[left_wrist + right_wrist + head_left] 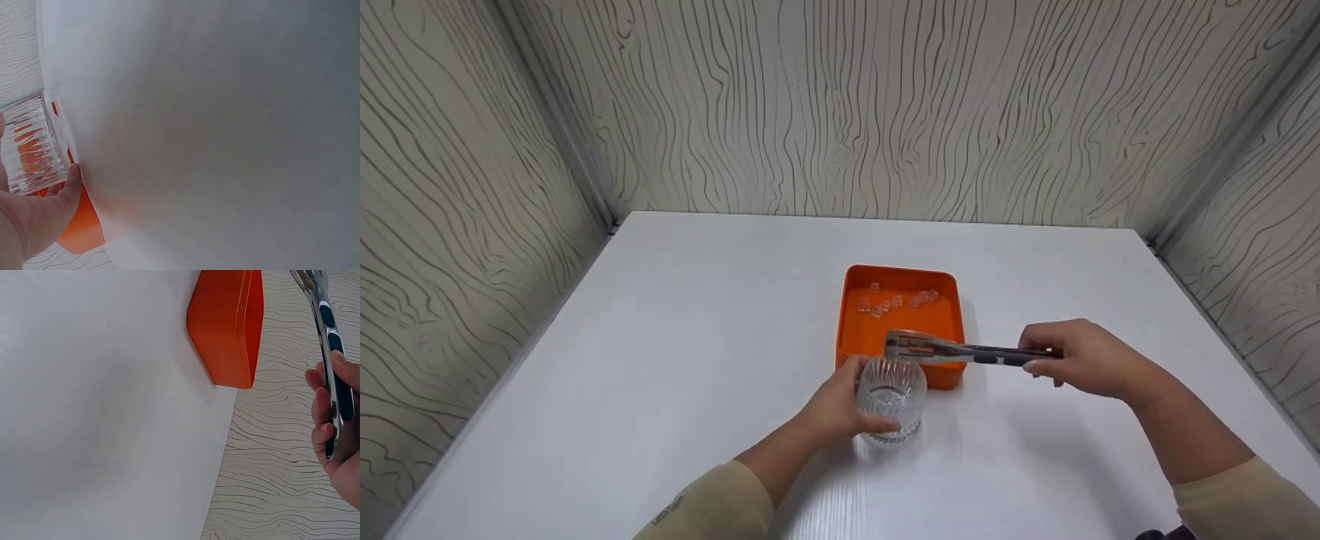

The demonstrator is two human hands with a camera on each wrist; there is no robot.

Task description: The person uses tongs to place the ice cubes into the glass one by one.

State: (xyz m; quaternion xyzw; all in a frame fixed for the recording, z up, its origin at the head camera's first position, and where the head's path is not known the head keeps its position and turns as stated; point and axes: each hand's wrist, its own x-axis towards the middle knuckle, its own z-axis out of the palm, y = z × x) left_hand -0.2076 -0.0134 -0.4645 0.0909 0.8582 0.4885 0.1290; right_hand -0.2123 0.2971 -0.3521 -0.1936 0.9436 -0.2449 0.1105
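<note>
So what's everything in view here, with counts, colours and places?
tray: one, orange, on the table
table: one, white, beneath the tray
cubes: several, clear, in the tray
glass: one, clear, near side of the tray
tongs: one pair, silver and dark, tips by the glass
walls: three, pale with dark lines, around the table
unclear item: one, dark, bottom right edge
sleeves: two, beige, bottom edge
left hand: one, gripping the glass
right hand: one, holding the tongs

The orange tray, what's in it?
Several small clear pieces lie toward the far end of the orange tray. The tongs hide part of its near end, so anything behind them cannot be seen.
</note>
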